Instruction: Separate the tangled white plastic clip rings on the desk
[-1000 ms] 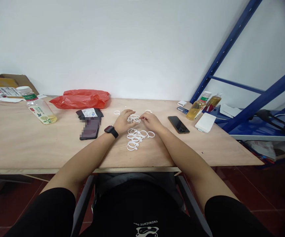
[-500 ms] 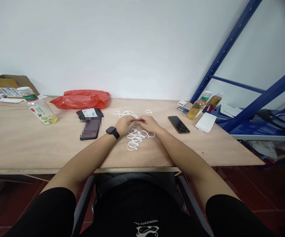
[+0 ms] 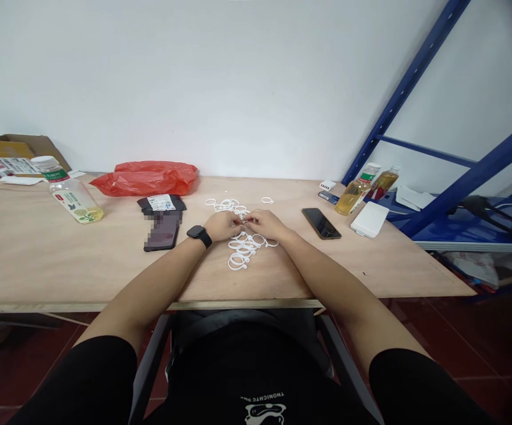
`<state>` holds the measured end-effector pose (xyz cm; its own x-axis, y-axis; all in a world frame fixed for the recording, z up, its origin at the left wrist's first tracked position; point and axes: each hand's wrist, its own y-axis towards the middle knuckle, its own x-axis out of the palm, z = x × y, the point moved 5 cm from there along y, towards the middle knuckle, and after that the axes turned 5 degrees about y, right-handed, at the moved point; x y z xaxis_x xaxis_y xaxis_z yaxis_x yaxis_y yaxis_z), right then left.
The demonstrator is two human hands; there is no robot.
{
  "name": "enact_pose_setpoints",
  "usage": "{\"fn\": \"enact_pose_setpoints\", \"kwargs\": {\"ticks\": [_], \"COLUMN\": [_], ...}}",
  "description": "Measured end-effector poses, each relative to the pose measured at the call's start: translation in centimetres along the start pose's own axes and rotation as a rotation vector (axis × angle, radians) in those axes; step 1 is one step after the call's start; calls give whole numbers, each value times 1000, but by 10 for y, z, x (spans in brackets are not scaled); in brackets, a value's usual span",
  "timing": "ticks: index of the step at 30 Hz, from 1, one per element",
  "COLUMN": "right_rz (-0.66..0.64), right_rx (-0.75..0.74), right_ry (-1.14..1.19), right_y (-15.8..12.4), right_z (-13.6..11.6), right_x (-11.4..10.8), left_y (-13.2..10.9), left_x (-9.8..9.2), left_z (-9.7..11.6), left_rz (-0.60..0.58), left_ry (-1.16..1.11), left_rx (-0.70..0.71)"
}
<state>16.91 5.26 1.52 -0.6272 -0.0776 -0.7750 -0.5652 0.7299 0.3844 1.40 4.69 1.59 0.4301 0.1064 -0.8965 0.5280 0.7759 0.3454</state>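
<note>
The left hand (image 3: 224, 225) and right hand (image 3: 265, 224) had fingertips close together; whether they pinched anything, I could not tell. White rings (image 3: 247, 250) lay overlapping on the worktop (image 3: 127, 277), before and beyond them. I judged that one snagged by a finger could drag its neighbours.

We look out from one camera worn on the person's head, forward and down over the black shirt (image 3: 220, 378) at the lower edge. From close above, our view follows both forearms (image 3: 162, 274) out to the left hand (image 3: 221, 226) and right hand (image 3: 267, 224) near the middle. Beyond, we face the pale wall (image 3: 238, 88) almost squarely. Our angle is wide, taking in the tabletop (image 3: 277, 280) past its right end, plus the blue rack (image 3: 403, 91).
</note>
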Motion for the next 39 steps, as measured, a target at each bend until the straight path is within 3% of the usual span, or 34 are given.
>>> {"fn": "enact_pose_setpoints", "kwargs": {"ticks": [9,18,30,35,39], "right_rz": [-90,135,179,355,291], "right_rx": [27,63,-49,109,326], "right_ry": [-32,69,40,-69,-287], "right_y": [-1,-1,1,-1,-9], "right_z": [-5,-8,-9,33,83], "right_x": [9,-6,-10,-32,-42], "left_y": [0,-1,1,1,1], "left_x": [3,-7,-6,-1,6], "left_z": [5,10,6,11,13], "left_rz": [-26,165,140,48,-19], "left_ry": [-89,-172,-163,-112,-130], "left_rx": [28,45,-31,28,89]}}
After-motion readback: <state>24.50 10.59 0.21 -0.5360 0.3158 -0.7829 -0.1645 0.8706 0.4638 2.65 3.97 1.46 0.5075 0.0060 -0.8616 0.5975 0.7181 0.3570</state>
